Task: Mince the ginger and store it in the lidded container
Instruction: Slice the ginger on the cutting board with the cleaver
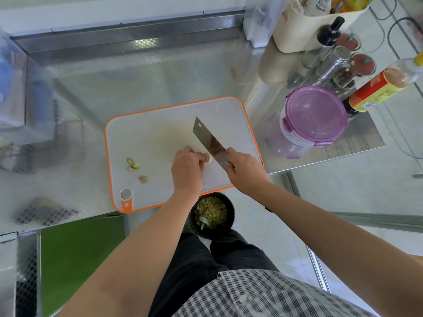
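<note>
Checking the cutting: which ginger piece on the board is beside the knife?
The pale piece the left hand holds, right beside the knife blade; the other bits lie loose, untouched, toward the board's left side.

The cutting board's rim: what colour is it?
Orange, around a white cutting board; the head view shows it.

Most of the ginger lies hidden under the curled fingers of the left hand; only a pale end shows. The knife handle is buried in the right hand. At 9 o'clock, boxes are blurred beyond telling. At 2 o'clock the bottle runs off the edge; at 1 o'clock the caddy is cropped.
</note>
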Demonstrator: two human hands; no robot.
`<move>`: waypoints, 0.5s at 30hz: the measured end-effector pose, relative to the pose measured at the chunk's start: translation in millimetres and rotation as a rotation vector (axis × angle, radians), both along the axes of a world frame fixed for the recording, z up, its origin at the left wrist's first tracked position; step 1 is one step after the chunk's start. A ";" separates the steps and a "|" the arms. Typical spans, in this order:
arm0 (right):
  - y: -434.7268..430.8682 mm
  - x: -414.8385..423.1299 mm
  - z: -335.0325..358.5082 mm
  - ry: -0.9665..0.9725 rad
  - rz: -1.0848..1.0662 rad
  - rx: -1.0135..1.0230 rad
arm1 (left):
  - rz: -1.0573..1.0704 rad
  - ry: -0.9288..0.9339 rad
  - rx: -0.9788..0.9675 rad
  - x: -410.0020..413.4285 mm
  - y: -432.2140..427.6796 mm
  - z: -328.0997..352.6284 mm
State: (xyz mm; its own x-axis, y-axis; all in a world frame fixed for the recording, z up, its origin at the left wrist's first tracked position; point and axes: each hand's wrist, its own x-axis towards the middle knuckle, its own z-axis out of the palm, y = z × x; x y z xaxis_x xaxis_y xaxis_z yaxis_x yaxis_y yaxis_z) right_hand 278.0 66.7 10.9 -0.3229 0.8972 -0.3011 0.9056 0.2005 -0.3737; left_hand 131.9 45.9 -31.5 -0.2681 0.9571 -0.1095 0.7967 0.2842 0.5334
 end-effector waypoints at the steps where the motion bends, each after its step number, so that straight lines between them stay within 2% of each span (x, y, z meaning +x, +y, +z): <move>1: 0.1 0.1 0.5 0.003 0.006 -0.002 | -0.001 0.001 -0.005 0.0 0.0 0.3; 15: 1.9 -3.0 7.6 -0.153 0.095 -0.075 | 0.001 -0.013 -0.044 0.4 1.8 4.9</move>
